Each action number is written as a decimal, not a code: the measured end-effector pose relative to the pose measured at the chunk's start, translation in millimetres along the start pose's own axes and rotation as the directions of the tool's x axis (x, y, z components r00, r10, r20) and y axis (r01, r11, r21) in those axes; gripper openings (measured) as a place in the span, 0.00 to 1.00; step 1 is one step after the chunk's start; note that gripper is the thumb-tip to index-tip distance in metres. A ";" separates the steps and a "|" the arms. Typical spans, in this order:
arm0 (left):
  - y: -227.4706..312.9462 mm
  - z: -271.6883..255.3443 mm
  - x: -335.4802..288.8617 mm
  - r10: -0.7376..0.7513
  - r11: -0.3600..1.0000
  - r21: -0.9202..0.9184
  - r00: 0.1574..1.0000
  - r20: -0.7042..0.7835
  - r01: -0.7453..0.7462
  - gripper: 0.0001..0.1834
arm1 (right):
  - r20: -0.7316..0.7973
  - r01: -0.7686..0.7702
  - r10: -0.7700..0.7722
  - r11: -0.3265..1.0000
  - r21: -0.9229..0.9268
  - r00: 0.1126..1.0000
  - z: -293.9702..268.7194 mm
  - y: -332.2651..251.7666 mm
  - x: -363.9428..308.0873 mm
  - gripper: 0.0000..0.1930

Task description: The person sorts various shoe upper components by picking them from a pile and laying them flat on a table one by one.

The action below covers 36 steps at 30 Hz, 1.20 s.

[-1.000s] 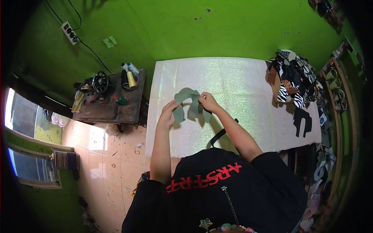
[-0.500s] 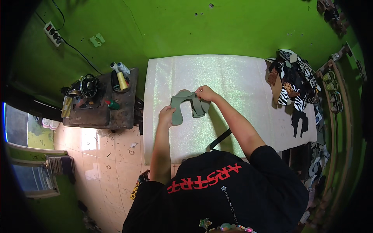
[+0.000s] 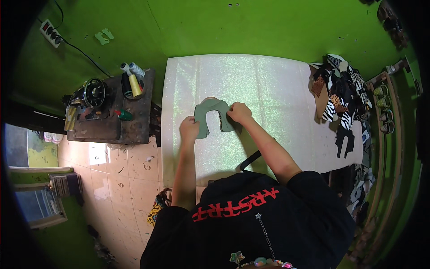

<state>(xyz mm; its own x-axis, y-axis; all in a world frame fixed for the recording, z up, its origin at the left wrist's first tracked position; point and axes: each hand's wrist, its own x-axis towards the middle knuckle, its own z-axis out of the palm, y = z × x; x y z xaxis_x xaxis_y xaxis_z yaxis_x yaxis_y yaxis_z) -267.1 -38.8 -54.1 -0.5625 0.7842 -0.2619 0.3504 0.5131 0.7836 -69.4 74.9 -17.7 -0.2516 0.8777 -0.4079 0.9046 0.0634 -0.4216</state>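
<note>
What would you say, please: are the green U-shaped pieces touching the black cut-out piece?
Apart: the head view shows bare white tabletop between the green U-shaped pieces and the black cut-out piece near its right edge.

Seeing a black sewing machine (image 3: 95,93) between nine and ten o'clock on a dark, worn table (image 3: 96,131); spotting thread spools (image 3: 134,85) and a white power strip (image 3: 50,33) at ten; noticing a heap of zebra- and leopard-patterned scraps (image 3: 339,91) near two; glimpsing green footwear (image 3: 382,102) toward three.
</note>
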 end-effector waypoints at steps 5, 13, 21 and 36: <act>-1.3 -4.5 2.9 0.026 1.000 0.001 1.000 -0.015 -0.026 0.14 | -0.015 -0.047 0.049 0.995 0.089 0.999 -6.3 -2.7 -3.7 0.15; -17.4 -5.2 22.4 -0.057 0.972 -0.226 0.997 0.056 0.069 0.14 | 0.086 -0.038 0.010 0.945 0.326 0.996 -11.2 1.7 -0.7 0.15; -10.8 3.6 14.6 0.012 0.997 -0.078 1.000 -0.029 -0.014 0.13 | 0.011 -0.070 0.069 0.979 0.193 0.998 3.2 2.8 -9.3 0.14; 53.0 18.0 -35.1 0.171 0.925 -0.379 0.918 0.359 -0.024 0.23 | 0.142 -0.061 -0.113 0.533 0.844 0.983 -12.3 -4.4 -11.9 0.17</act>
<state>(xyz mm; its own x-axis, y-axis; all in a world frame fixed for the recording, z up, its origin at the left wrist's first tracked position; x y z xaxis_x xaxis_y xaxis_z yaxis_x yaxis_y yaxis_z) -215.2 -32.8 -13.5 -0.1873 0.9325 -0.3088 0.0535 0.3236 0.9447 -66.2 70.0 -1.0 -0.3988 0.7882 -0.4687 0.2070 -0.4205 -0.8833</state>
